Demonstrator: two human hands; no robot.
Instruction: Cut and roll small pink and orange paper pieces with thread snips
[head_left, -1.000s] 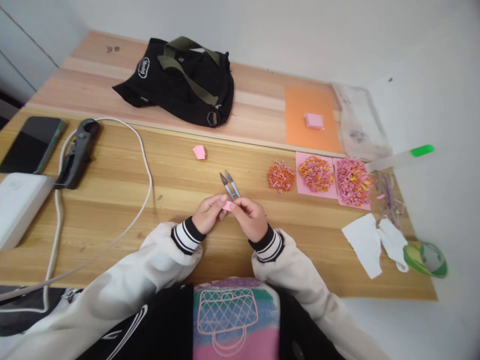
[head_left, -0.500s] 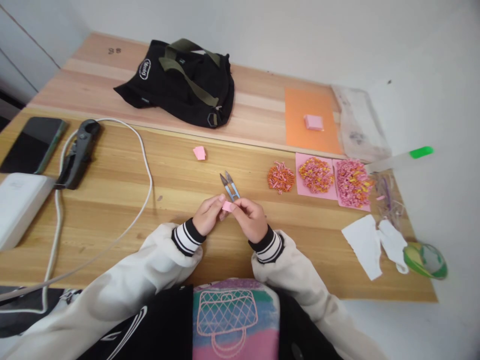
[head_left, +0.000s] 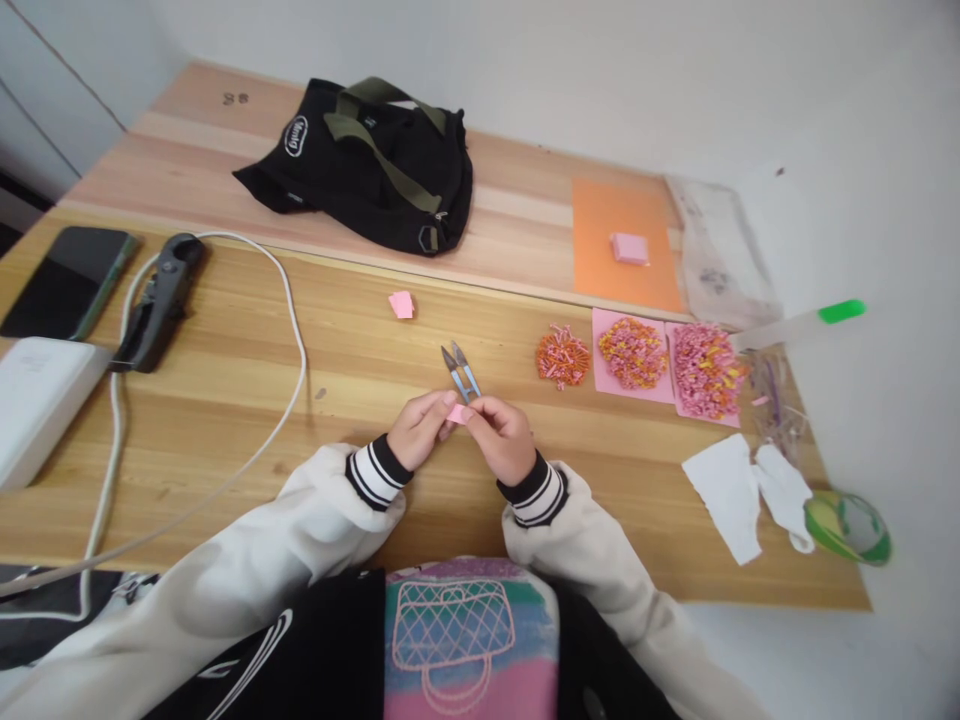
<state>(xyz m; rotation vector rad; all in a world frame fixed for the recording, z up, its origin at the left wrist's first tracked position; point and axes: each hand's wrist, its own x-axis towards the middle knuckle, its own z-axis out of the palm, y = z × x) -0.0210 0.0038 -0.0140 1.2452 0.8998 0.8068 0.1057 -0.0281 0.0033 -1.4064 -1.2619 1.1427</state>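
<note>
Little has moved — left hand (head_left: 421, 428) and right hand (head_left: 501, 434) still pinch the pink paper piece (head_left: 456, 413), seemingly folded, beside the snips (head_left: 460, 370).

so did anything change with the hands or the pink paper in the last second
Nothing visibly changed. The left hand and the right hand pinch the small pink paper between them as before, and the snips lie in the same spot just beyond on the table.

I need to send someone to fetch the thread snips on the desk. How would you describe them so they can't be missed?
Look at the light wooden table, at its middle just beyond the person's two hands. The thread snips lie there: a small V of two metal blades with bluish handles, points aimed away. Unlike the large black pliers by the white cable, they are tiny and silvery.
</note>
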